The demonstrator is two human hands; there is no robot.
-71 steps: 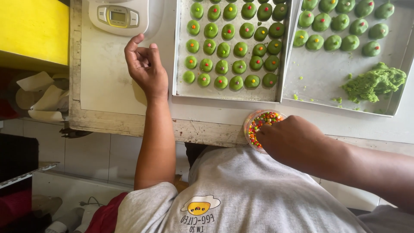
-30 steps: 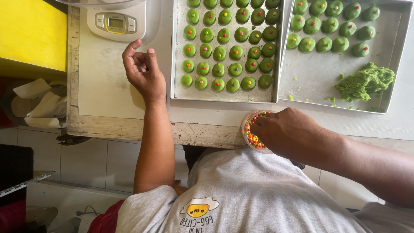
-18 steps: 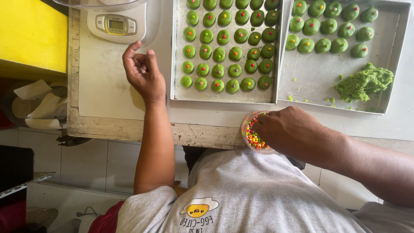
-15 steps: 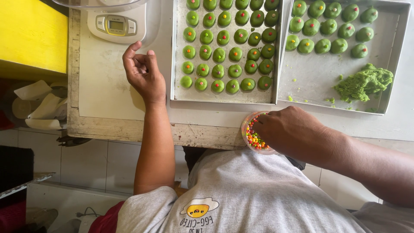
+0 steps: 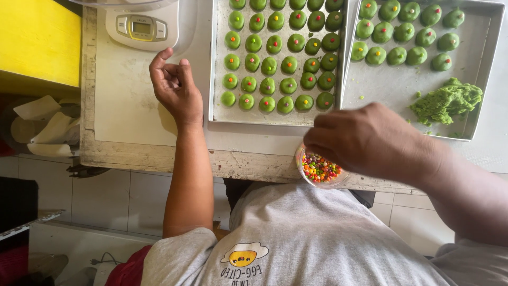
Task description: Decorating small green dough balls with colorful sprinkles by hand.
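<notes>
Reaching into the small clear cup of coloured sprinkles (image 5: 319,169), the right hand (image 5: 370,140) hovers with fingers bunched over the rim; whether the fingertips pinch any sprinkles cannot be told, since the hand hides them. The cup stands at the near table edge, just below the left baking tray (image 5: 222,114), which keeps the sprinkles close to the work. The left hand (image 5: 177,87) rests on the white table surface (image 5: 127,106) beside that tray, fingers loosely curled and holding nothing, well apart from the right hand. Rows of green dough balls (image 5: 280,66) fill the left tray, most topped with a coloured dot. The right baking tray (image 5: 476,122) carries fewer balls and a lump of green dough (image 5: 447,100) in its near corner. A white kitchen scale (image 5: 140,26) sits beyond the left hand.
</notes>
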